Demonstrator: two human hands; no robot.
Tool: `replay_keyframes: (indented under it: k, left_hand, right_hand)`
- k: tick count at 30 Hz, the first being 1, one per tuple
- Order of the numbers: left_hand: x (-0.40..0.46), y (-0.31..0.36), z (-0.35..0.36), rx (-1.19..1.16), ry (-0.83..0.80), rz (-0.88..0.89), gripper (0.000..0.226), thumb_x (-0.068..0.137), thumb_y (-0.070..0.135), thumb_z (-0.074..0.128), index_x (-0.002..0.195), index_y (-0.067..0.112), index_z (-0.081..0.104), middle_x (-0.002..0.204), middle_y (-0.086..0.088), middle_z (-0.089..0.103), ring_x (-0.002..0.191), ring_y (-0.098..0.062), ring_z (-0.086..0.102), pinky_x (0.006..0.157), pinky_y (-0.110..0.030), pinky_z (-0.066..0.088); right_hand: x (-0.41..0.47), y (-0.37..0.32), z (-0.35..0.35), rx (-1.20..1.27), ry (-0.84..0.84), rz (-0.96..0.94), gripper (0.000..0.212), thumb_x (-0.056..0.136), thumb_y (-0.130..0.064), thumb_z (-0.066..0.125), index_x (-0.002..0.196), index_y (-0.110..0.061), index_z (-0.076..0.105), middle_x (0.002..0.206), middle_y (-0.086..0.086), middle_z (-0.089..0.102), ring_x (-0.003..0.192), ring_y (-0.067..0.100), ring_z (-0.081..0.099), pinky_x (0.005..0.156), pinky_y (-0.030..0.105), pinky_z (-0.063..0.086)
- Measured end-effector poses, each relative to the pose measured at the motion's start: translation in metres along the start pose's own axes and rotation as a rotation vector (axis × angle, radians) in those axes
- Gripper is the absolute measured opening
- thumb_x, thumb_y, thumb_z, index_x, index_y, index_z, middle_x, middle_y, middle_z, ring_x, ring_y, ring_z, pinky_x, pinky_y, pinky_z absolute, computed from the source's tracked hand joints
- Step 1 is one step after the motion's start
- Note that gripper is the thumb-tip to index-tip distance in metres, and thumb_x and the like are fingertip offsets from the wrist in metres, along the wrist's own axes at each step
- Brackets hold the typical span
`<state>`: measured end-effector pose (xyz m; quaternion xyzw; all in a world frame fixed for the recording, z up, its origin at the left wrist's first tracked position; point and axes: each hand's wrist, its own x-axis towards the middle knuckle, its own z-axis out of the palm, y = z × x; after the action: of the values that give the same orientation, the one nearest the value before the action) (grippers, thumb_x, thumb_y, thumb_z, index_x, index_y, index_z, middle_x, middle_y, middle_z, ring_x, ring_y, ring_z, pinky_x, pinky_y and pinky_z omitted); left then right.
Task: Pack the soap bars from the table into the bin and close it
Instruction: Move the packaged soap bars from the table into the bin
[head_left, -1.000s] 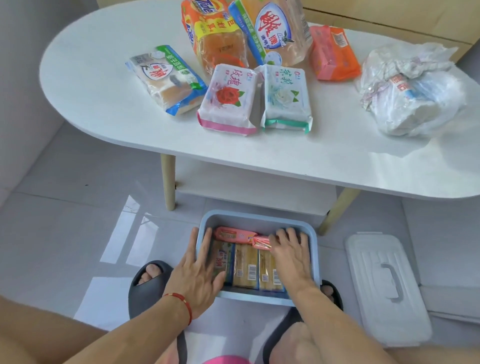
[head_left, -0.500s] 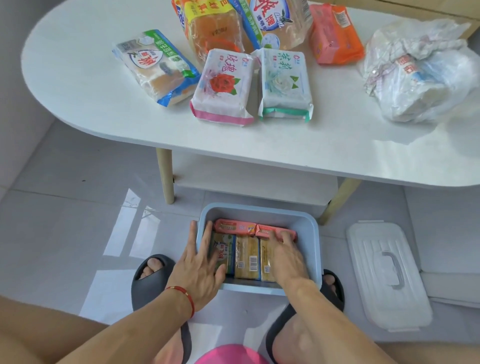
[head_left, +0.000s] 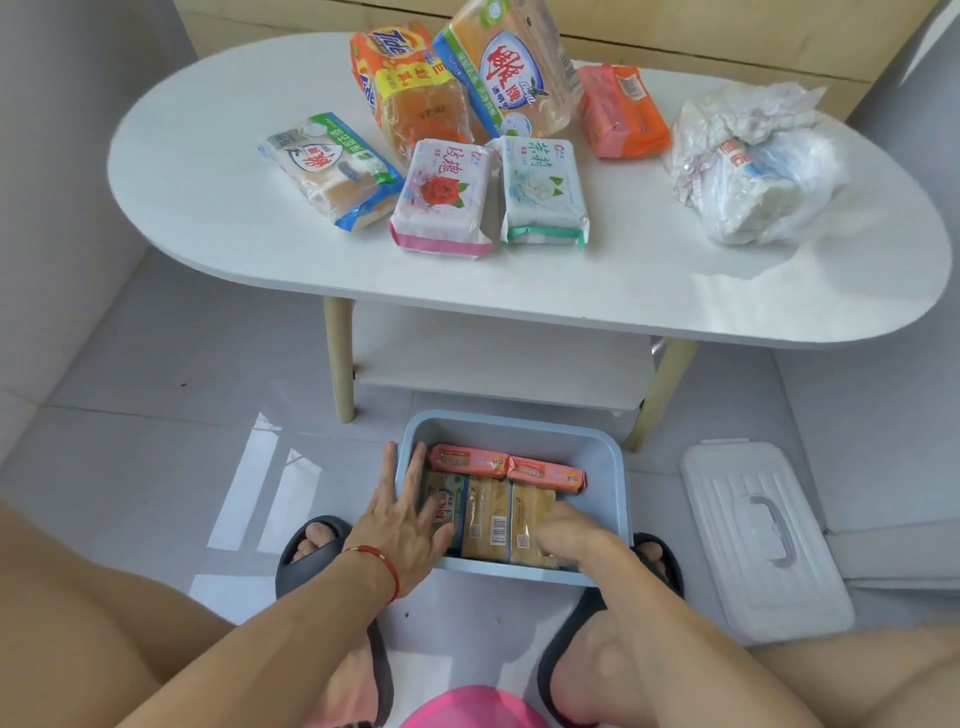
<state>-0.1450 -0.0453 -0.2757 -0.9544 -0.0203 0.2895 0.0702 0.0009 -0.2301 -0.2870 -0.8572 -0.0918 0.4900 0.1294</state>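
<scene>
A light blue bin (head_left: 519, 431) stands on the floor between my feet. Inside lie two pink soap bars (head_left: 506, 466) along the far side and three yellowish wrapped bars (head_left: 491, 519) in front of them. My left hand (head_left: 402, 525) lies flat over the bin's left rim, fingers spread on the leftmost bar. My right hand (head_left: 574, 538) is down in the bin's near right corner, fingers curled against the rightmost bar. Several soap packs remain on the white table (head_left: 260, 249): a rose pack (head_left: 441, 200), a jasmine pack (head_left: 543, 192), an orange bar (head_left: 621, 111). The white lid (head_left: 763, 540) lies on the floor, right.
Two tall multipacks (head_left: 457, 83) stand at the table's back and a blue-green pack (head_left: 330, 169) lies at its left. A crumpled plastic bag (head_left: 753, 166) sits on the table's right. Wooden table legs and a lower shelf (head_left: 498, 364) stand just behind the bin.
My right hand has slid from the pink bars at the far side back to the bin's near right corner. The second pink bar now lies flat. My left hand has hardly moved.
</scene>
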Motion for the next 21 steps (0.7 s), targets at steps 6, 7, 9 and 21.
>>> replay_keyframes:
  k: [6, 7, 9, 21]
  left_hand:
    - [-0.009, 0.005, -0.025, -0.392, -0.029, -0.189, 0.056, 0.101, 0.048, 0.025, 0.154, 0.033, 0.014, 0.167, -0.008, -0.009, 0.15, -0.047, -0.016, 0.117, -0.068, 0.012]
    - [-0.014, 0.006, -0.038, -0.466, 0.034, -0.226, 0.054, 0.101, 0.042, 0.029, 0.152, 0.03, 0.018, 0.166, -0.006, 0.006, 0.152, -0.043, -0.003, 0.116, -0.063, 0.021]
    - [-0.025, 0.005, -0.071, -0.5, 0.286, -0.231, 0.039, 0.095, 0.028, 0.036, 0.133, 0.023, 0.037, 0.141, -0.004, 0.047, 0.137, -0.034, 0.041, 0.096, -0.046, 0.044]
    - [-0.078, -0.125, -0.264, -0.541, 1.189, -0.141, 0.028, 0.078, 0.006, 0.058, 0.103, 0.015, 0.068, 0.099, -0.001, 0.066, 0.091, -0.024, 0.061, 0.074, -0.034, 0.053]
  right_hand:
    - [-0.04, -0.019, -0.037, -0.069, -0.065, -0.087, 0.037, 0.099, -0.004, 0.039, 0.125, -0.004, 0.065, 0.127, 0.018, 0.067, 0.116, 0.033, 0.066, 0.101, 0.049, 0.055]
    - [-0.052, -0.03, -0.048, -0.069, -0.058, -0.137, 0.038, 0.101, -0.006, 0.043, 0.135, -0.007, 0.061, 0.131, 0.015, 0.066, 0.117, 0.031, 0.066, 0.101, 0.046, 0.056]
    - [-0.08, -0.053, -0.074, -0.03, -0.047, -0.27, 0.037, 0.102, -0.017, 0.053, 0.138, -0.018, 0.06, 0.127, 0.004, 0.069, 0.111, 0.019, 0.069, 0.098, 0.039, 0.058]
    - [-0.196, -0.172, -0.204, -0.241, 0.704, -0.951, 0.024, 0.091, -0.01, 0.06, 0.105, -0.022, 0.075, 0.093, -0.013, 0.071, 0.084, 0.003, 0.065, 0.079, 0.018, 0.051]
